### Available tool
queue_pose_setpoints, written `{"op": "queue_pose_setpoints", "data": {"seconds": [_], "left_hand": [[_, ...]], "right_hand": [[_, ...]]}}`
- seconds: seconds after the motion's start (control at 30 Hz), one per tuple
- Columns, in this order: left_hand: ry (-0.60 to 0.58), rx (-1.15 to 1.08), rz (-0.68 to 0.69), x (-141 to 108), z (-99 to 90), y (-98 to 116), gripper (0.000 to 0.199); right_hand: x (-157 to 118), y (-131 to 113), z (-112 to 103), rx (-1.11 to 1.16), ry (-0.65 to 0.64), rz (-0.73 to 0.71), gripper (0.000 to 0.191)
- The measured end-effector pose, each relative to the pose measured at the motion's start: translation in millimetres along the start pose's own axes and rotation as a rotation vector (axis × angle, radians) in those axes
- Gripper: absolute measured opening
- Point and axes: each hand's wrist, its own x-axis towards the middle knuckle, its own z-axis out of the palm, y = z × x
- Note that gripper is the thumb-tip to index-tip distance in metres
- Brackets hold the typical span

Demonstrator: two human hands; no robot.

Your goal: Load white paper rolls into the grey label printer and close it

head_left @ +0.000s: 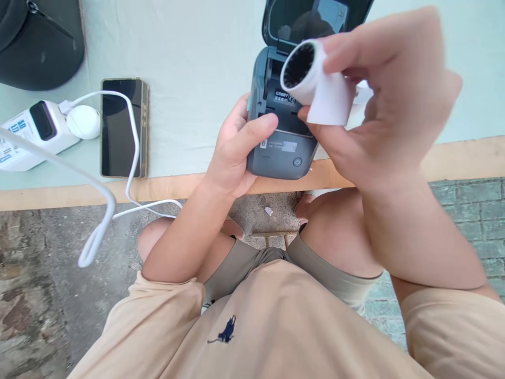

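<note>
A dark grey label printer [276, 160] tilts up at the table's front edge, its lid [276, 23] swung up and its paper bay showing. My left hand [240, 147] grips its left side, thumb pressed on the front rim of the bay. Above the bay's right part, my right hand [379, 89] pinches a roll of white label paper [331, 102]. The roll's round dark core faces left and a loose end of paper hangs down from it. Part of the bay is hidden behind the roll.
On the left of the table lie a smartphone [118, 131] and a white power strip [59, 126] with a round white plug [83, 122]. A white cable [134, 137] crosses the phone and hangs over the wooden edge [177, 184]. A black case [43, 52] sits at the far left.
</note>
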Motion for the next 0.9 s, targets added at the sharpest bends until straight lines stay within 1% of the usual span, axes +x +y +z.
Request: {"op": "queue_pose_setpoints", "data": {"seconds": [0.1, 0.2, 0.27, 0.33, 0.4, 0.47, 0.53, 0.6, 0.67, 0.73, 0.8, 0.9], "left_hand": [[0.006, 0.027, 0.021, 0, -0.5, 0, 0.016], [-0.026, 0.055, 0.048, -1, 0.7, 0, 0.018], [-0.019, 0.057, 0.066, -2, 3.2, 1, 0.016], [0.014, 0.050, 0.069, -2, 6.0, 2, 0.015], [0.044, 0.043, 0.055, -3, 7.5, 3, 0.014], [0.030, 0.049, 0.033, -2, 6.3, 4, 0.012], [-0.004, 0.055, 0.010, -1, 3.0, 4, 0.011], [-0.032, 0.041, 0.014, 0, -0.7, 4, 0.009], [-0.041, 0.012, 0.044, 1, -3.0, 4, 0.009], [-0.034, -0.003, 0.062, 0, -3.8, 4, 0.009], [-0.027, 0.003, 0.058, 0, -3.8, 4, 0.005], [-0.030, 0.020, 0.056, -1, -4.0, 4, 0.017]], "right_hand": [[5, 1, 2, -0.083, 0.016, -0.087, 0.019], [7, 8, 3, -0.137, -0.064, -0.091, 0.022], [7, 12, 4, -0.129, -0.097, -0.092, 0.022], [7, 14, 4, -0.113, -0.070, -0.125, 0.017], [6, 15, 5, -0.135, 0.005, -0.169, 0.010], [4, 14, 5, -0.170, 0.087, -0.197, 0.007], [1, 12, 7, -0.173, 0.131, -0.229, 0.008], [-2, 9, 11, -0.144, 0.129, -0.312, 0.011], [-4, 6, 16, -0.117, 0.094, -0.412, 0.010], [-5, 5, 18, -0.100, 0.067, -0.461, 0.009], [-6, 5, 17, -0.080, 0.052, -0.450, 0.010], [-4, 6, 13, -0.052, 0.082, -0.375, 0.011]]}}
